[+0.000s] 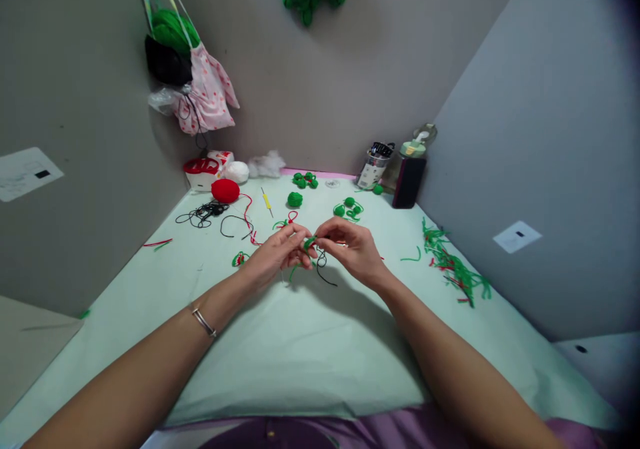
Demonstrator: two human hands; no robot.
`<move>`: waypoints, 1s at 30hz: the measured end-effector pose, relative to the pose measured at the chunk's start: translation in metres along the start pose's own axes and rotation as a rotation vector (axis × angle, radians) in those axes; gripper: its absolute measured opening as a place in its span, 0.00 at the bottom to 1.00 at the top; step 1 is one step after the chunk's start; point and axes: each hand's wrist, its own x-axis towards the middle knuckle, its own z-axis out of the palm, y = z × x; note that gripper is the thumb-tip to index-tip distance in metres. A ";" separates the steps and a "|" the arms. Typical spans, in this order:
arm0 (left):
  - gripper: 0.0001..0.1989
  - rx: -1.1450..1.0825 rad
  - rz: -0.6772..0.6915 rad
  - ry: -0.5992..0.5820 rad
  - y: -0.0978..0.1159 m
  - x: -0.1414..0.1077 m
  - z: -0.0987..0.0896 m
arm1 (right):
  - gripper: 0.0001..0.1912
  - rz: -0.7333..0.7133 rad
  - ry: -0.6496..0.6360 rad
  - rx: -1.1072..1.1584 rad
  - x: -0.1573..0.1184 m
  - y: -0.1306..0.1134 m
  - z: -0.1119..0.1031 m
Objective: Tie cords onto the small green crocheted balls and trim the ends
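A small green and red yarn piece (310,242) is pinched in the fingers of my left hand (280,252), above the middle of the pale green cloth (310,362). My right hand (353,247) meets it from the other side, thumb and forefinger pressed together at its edge; any needle or thread between them is too small to make out. A black thread (327,277) hangs below the fingers onto the cloth. Green yarn ends dangle under my left hand. Just behind it lies a red loop of yarn (293,216).
Behind my hands are a red yarn ball (225,191), a yellow-handled hook (267,200), green balls (295,199) and black cord (203,214). Green and red scraps (457,269) lie right. A pen cup (373,169) and dark phone (409,182) stand back right.
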 end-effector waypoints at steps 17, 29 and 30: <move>0.10 0.096 0.071 0.249 0.001 0.002 -0.005 | 0.07 -0.230 0.114 -0.570 -0.002 -0.003 -0.005; 0.09 0.098 0.095 0.252 0.000 0.003 -0.009 | 0.09 -0.283 0.073 -0.741 -0.005 -0.006 -0.005; 0.09 0.099 0.094 0.252 0.000 0.003 -0.009 | 0.10 -0.284 0.073 -0.748 -0.005 -0.006 -0.004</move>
